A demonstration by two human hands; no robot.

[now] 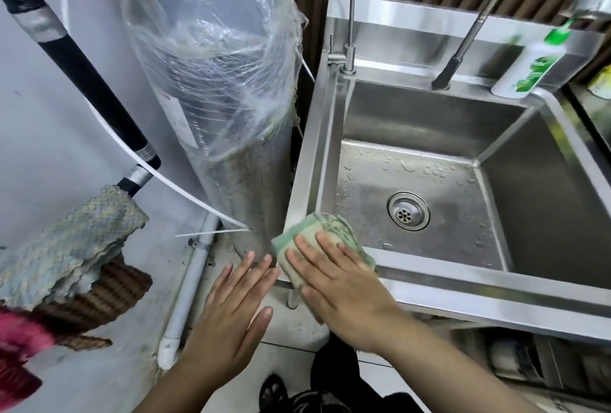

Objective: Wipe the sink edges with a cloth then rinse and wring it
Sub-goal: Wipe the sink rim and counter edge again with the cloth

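Note:
A folded green and beige cloth [309,232] lies on the front left corner of the steel sink [463,283]. My right hand [340,283] presses flat on the cloth with straight fingers. My left hand [231,310] hovers just left of the sink corner, fingers straight and spread, holding nothing. The basin is wet with droplets around the drain [409,210]. Two taps stand at the back edge: a thin one [348,58] at the left and a dark-based one [446,71] further right.
A tall filter tank [224,98] wrapped in clear plastic stands close to the sink's left side. A green and white bottle [525,65] sits on the back right ledge. Rags [66,247] hang over a basket at left. Pipes and a white hose run along the wall.

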